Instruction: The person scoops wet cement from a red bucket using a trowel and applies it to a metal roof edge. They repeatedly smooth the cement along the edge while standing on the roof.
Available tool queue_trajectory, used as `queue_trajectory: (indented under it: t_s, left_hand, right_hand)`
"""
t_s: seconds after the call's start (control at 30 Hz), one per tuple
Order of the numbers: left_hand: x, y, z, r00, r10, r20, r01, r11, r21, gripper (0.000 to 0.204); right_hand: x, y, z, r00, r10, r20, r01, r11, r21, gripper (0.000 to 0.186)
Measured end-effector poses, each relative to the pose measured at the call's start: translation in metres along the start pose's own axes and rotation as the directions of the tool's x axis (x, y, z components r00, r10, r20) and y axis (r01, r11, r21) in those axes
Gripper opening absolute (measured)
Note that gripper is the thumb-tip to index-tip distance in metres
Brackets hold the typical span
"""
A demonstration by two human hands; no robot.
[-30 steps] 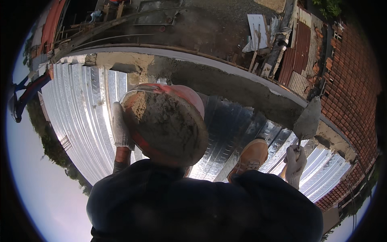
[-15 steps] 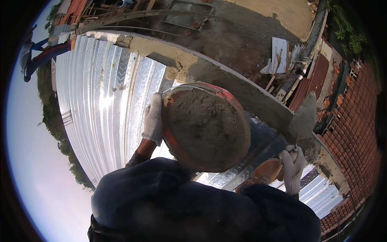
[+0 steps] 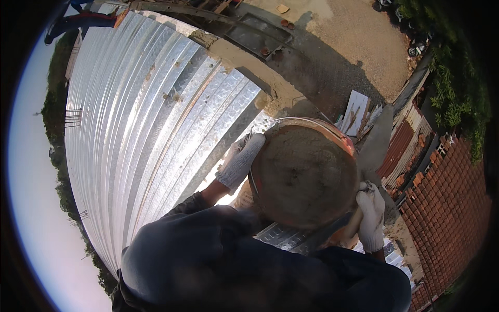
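Observation:
A red bucket of wet grey mortar (image 3: 304,171) is tilted toward me above the metal sheeting, its wire handle arched over the top. My left hand (image 3: 239,161), in a white knit glove, grips the bucket at its left rim. My right hand (image 3: 370,213), gloved too, is closed on a trowel (image 3: 377,135) at the bucket's right side, its mortar-coated blade pointing up. A mortared ledge (image 3: 241,65) runs diagonally behind the bucket. My brown shoes show partly below it.
Corrugated metal decking (image 3: 130,114) spreads to the left. A co-worker's leg (image 3: 88,21) is at the upper left edge. Beyond the ledge lies a yard (image 3: 353,47) below, with boards (image 3: 353,114). Tiled roofing (image 3: 442,208) and foliage (image 3: 447,88) are at the right.
My view has swung, so more decking shows at the left. The bucket and both hands have shifted right in view, and the trowel is now closer to the bucket.

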State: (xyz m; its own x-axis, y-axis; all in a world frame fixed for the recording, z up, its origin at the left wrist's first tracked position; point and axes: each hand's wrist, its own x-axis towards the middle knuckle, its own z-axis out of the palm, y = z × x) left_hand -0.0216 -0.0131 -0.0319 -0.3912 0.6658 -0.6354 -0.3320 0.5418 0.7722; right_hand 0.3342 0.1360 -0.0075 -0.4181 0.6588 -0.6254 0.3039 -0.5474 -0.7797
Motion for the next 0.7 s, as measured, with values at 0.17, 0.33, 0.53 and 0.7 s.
queue_trajectory:
  t_s: [0.17,0.33,0.53,0.7]
  left_hand:
    - [-0.016,-0.016,-0.01,0.999,-0.036,0.026,0.034,0.997,0.075,0.049]
    - [-0.039,-0.025,0.004,1.0,-0.008,0.025,0.014,0.974,-0.224,0.047]
    - [-0.02,-0.009,0.006,0.994,0.072,0.082,-0.03,0.904,-0.427,0.048]
    - [0.0,-0.016,0.01,0.982,0.047,0.183,0.045,0.882,-0.47,0.047]
  right_hand:
    - [0.0,-0.016,0.013,0.989,-0.09,-0.12,0.067,0.981,-0.181,0.03]
    - [-0.002,-0.043,0.02,0.998,-0.024,-0.053,0.007,0.953,-0.303,0.03]
    - [-0.007,-0.035,0.017,0.992,0.052,-0.117,-0.079,0.968,-0.238,0.036]
    - [-0.011,-0.002,0.022,0.969,-0.015,-0.245,-0.004,0.997,-0.075,0.038]
